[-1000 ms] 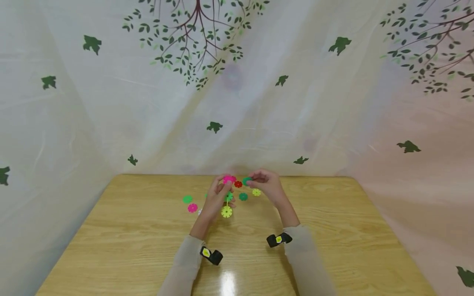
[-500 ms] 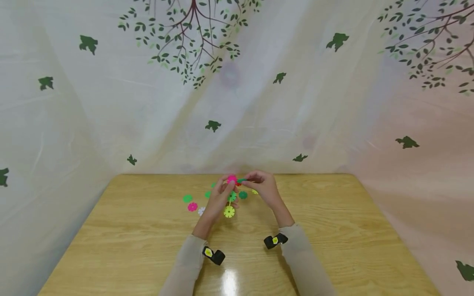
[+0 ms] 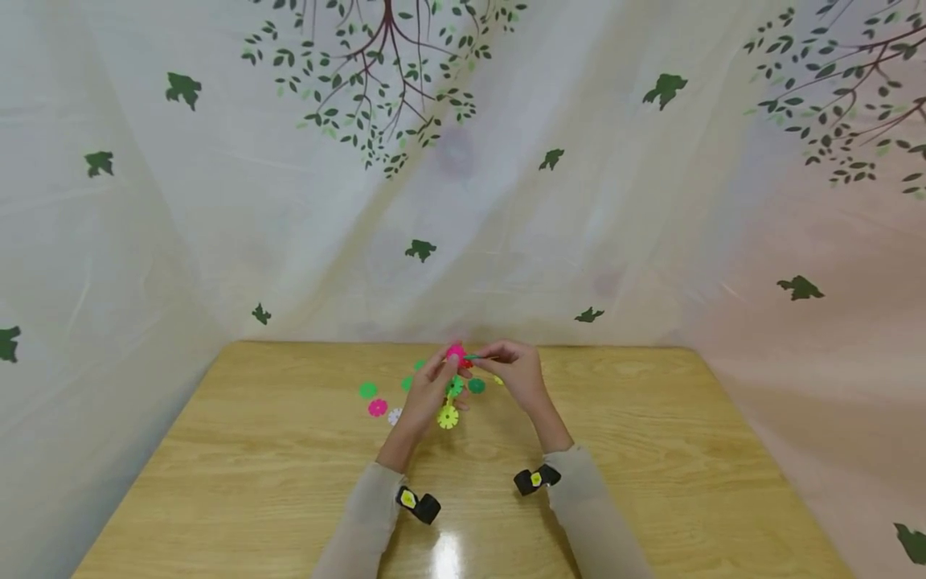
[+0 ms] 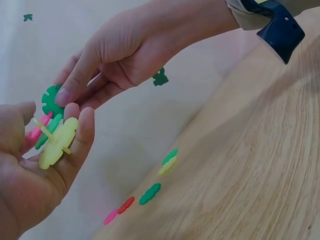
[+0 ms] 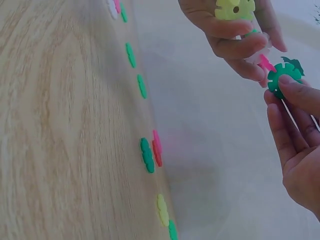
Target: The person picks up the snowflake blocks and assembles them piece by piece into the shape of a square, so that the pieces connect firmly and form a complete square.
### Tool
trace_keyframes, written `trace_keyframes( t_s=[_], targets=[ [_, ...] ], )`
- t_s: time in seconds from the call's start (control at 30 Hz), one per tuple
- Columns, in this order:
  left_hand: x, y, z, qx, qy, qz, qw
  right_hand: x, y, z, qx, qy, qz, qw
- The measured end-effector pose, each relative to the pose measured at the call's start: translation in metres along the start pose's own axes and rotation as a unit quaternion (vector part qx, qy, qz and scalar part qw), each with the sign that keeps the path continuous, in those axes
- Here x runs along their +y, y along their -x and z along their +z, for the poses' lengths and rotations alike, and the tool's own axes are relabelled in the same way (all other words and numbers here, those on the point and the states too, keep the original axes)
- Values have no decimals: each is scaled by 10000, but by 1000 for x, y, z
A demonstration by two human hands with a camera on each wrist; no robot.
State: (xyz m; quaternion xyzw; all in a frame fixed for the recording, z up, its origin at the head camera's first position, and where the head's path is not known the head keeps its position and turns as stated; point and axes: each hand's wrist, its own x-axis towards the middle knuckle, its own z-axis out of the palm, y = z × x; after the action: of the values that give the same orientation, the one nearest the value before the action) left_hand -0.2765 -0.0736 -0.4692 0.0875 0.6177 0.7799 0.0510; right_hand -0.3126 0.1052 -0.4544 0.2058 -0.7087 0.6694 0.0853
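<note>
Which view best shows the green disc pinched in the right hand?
Right wrist: the green disc faces that camera, large and notched, only partly under the right thumb. Left wrist shows it smaller, also partly under the thumb; head shows only its thin edge.

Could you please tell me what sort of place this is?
Perhaps an indoor play or recording area: colourful discs lie on a wooden table before a creased backdrop printed with leafy branches.
</note>
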Motion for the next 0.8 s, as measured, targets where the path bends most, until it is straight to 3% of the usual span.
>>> trace_keyframes(
  t_s=[0.3,0.8],
  targets=[
    [2,1,5,-52,-4,228,9997,-1,-1,-1,202,-31,-350,9992],
    [3,6,11,-2,-55,247,9997,-5,4,0,282,3,-167,9995]
  ],
)
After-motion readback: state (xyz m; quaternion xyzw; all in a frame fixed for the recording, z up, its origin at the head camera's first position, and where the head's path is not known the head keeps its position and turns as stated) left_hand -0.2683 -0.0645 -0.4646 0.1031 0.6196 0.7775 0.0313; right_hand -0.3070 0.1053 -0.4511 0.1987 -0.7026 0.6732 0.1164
